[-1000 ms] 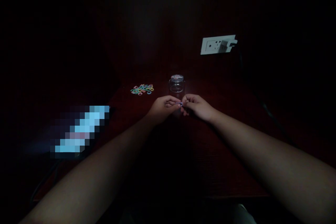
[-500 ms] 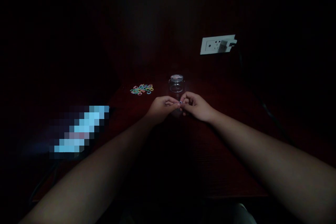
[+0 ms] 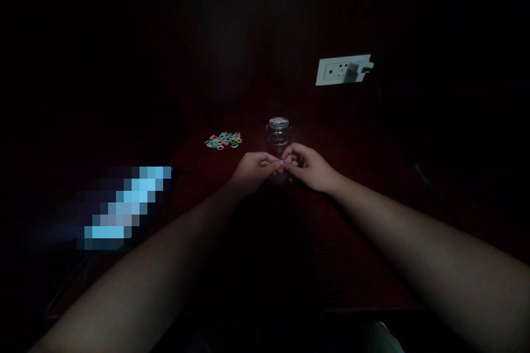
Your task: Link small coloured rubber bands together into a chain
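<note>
"Purple band (image 3: 284,162): position?"

"Near side of the jar (image 3: 279,135), mostly hidden; your left hand (image 3: 253,171) and right hand (image 3: 311,167) pinch it, fingertips nearly closed."

"Coloured bands (image 3: 224,141)?"

"Left of the jar, on the desk (image 3: 351,242)."

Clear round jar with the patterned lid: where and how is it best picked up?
I'd grip the clear round jar by opposite sides of its upper body, just below the slightly narrower patterned lid, fingers coming down from above. It stands upright, and the left hand and right hand crowd its front.
</note>
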Demonstrator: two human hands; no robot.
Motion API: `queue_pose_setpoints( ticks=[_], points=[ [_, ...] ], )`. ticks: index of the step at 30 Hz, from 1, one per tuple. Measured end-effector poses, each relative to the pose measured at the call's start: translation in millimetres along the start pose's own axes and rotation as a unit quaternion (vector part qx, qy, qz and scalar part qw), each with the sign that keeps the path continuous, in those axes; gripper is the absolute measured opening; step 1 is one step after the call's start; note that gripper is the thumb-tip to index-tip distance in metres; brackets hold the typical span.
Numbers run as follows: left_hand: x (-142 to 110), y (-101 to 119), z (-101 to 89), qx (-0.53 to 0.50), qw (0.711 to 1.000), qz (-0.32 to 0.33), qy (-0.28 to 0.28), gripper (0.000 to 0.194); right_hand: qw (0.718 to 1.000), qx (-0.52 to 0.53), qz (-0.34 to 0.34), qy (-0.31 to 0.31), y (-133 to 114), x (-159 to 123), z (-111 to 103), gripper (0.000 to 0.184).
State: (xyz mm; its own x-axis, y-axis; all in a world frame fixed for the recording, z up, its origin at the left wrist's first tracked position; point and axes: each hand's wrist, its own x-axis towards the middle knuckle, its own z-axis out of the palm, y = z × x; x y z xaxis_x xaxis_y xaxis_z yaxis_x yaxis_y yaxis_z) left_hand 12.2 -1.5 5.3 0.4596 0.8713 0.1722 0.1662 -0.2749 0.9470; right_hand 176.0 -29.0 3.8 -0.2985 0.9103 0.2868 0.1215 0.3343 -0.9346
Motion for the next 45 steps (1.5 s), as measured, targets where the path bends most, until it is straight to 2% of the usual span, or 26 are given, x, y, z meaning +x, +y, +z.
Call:
queue_pose_setpoints(
  ticks=[8, 14, 23, 30, 37, 45],
  points=[
    [0.6, 0.4, -0.1, -0.005, 1.000, -0.007, -0.011, 0.022, 0.999, -0.042, 0.010, 0.010, 4.2, 1.4, -1.9, 0.018],
    [2.4, -1.1, -1.5, -0.026, 0.999, -0.036, -0.011, 0.016, 0.998, -0.049, 0.025, 0.015, 3.2, 1.0, -0.8, 0.017],
    [2.5, -2.3, -1.2, -0.017, 1.000, -0.013, -0.004, 0.011, 0.998, -0.058, 0.034, 0.011, 1.3, 0.7, -0.5, 0.014],
    [0.7, 0.2, 0.7, -0.020, 1.000, -0.023, 0.009, 0.006, 0.997, -0.067, 0.036, 0.001, 1.4, 1.2, -1.3, 0.013],
    [2.6, -3.3, -0.5, -0.013, 1.000, -0.004, 0.010, 0.009, 0.997, -0.074, 0.036, -0.006, 1.8, 1.6, -1.7, 0.013],
    [2.2, -4.1, -0.2, -0.050, 0.999, 0.002, -0.020, 0.008, 0.998, -0.056, 0.030, 0.007, 0.8, 0.5, 0.7, 0.011]
  ],
)
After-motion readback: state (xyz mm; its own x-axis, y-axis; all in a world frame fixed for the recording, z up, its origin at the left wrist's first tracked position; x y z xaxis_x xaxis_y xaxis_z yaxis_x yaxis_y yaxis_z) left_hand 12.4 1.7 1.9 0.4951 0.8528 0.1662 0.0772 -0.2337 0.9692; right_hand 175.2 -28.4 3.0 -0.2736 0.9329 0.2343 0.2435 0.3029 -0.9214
